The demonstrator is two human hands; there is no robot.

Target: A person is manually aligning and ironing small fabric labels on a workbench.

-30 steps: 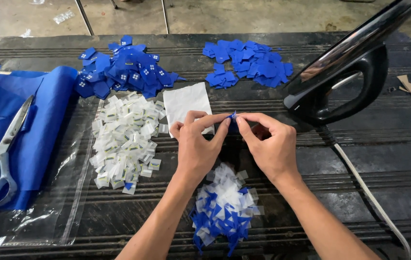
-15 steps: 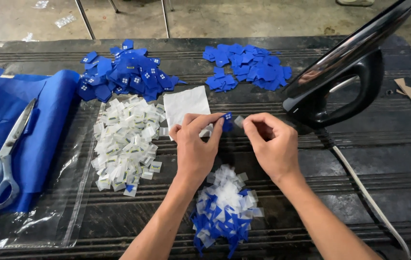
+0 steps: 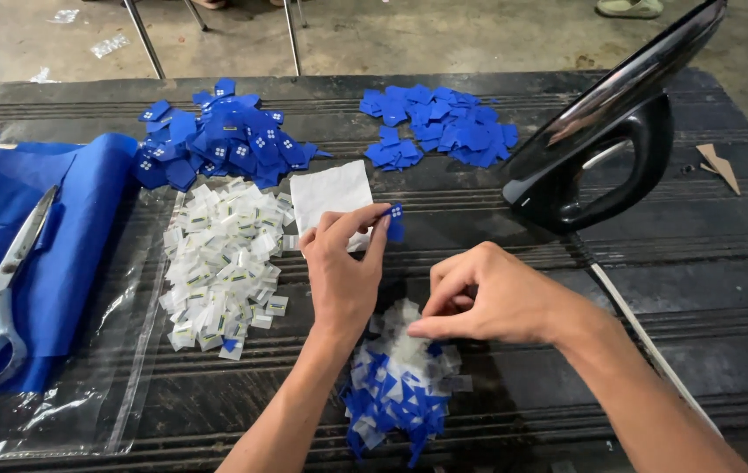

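**Small tab, loose piles, iron close by**

Your left hand [image 3: 343,271] pinches a small blue fabric tab [image 3: 395,222] at its fingertips; your right hand [image 3: 488,298], fingers curled, picks at the mixed blue-and-white scrap pile [image 3: 400,385]. A slack pinch could drop the tab into lookalike scraps. The black upright iron [image 3: 606,140] stands near your right wrist, its cord alongside. The dark ribbed table [image 3: 724,263] stands on a bare concrete floor.

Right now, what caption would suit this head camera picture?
Left hand pinches a small blue patch while right hand reaches into a blue-and-white scrap pile.
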